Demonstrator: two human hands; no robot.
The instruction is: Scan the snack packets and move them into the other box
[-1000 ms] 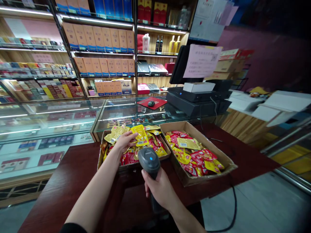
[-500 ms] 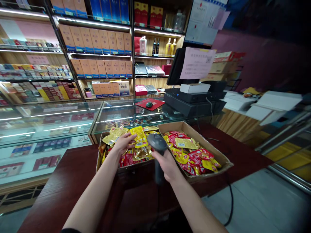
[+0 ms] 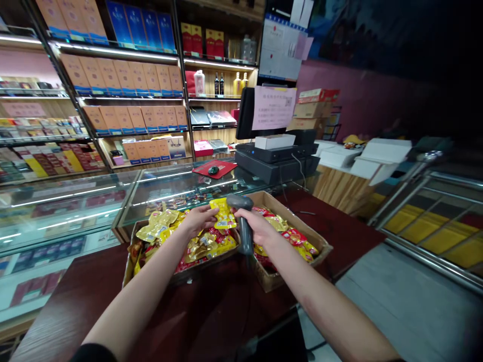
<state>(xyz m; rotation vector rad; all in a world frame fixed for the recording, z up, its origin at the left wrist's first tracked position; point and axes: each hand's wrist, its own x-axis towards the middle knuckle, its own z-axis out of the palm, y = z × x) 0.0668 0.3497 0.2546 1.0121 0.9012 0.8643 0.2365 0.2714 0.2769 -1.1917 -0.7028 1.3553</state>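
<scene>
Over the gap between two open cardboard boxes: one yellow packet (image 3: 222, 213), held up with a printed face towards the camera. Its left edge is pinched between the thumb and fingers of the left hand (image 3: 202, 219); its right edge meets the head of a dark grey handheld scanner (image 3: 246, 234), though whether they touch cannot be told.

Right hand (image 3: 254, 226): closed around the scanner just below its head, the handle pointing down.

Left box (image 3: 129, 266): filled with yellow, gold and red packets, several flat gold ones heaped at its far left; the left forearm crosses above it. Right box (image 3: 271, 281): similar packets, partly hidden by the right hand and forearm. Both rest on a dark red tabletop (image 3: 226, 311).

Beyond the boxes: one glass display counter (image 3: 177, 186), goods visible inside; on it, a red mat (image 3: 226, 168) bearing a dark computer mouse (image 3: 213, 171). To the right of the mat, black counter equipment (image 3: 264, 168) with a white box (image 3: 274, 142) on top, and a monitor (image 3: 246, 113) with a pink printed sheet (image 3: 274, 107) over its back.

Rear wall: lit shelves, stocked with rows of orange cartons (image 3: 128, 78), blue cartons (image 3: 141, 27), red cartons and bottles (image 3: 219, 85).

Right side: stacked cardboard cartons (image 3: 315, 109), white boxes (image 3: 381, 151) on a wood-grained stand, one metal railing (image 3: 433, 176).
</scene>
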